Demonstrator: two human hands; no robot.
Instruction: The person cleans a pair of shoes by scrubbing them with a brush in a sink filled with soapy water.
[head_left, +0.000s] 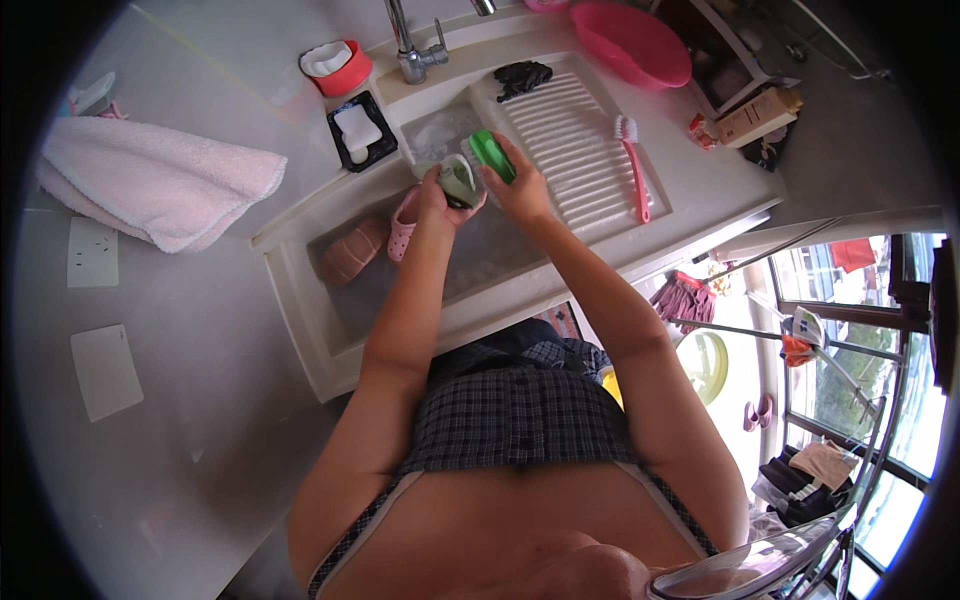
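Observation:
Over the water-filled sink (292, 300), my left hand (442, 202) holds a green shoe (459, 182), its opening partly in view. My right hand (521, 180) grips a green-backed scrubbing brush (491, 156), its pale bristles turned toward the shoe. Whether the bristles touch the shoe cannot be told. A pink clog (403, 229) with holes lies in the sink beside my left forearm, which partly covers it. Left of the clog, a brownish-pink shoe (352, 251) lies sole up in the cloudy water.
A pink-handled brush (637, 176) lies on the ribbed washboard (559, 135), with a black cloth (523, 79) at its top. White soap (358, 129) sits in a black dish left of the basin, below the faucet (412, 60). A pink basin (634, 45) stands at upper right; a pink towel (165, 180) hangs left.

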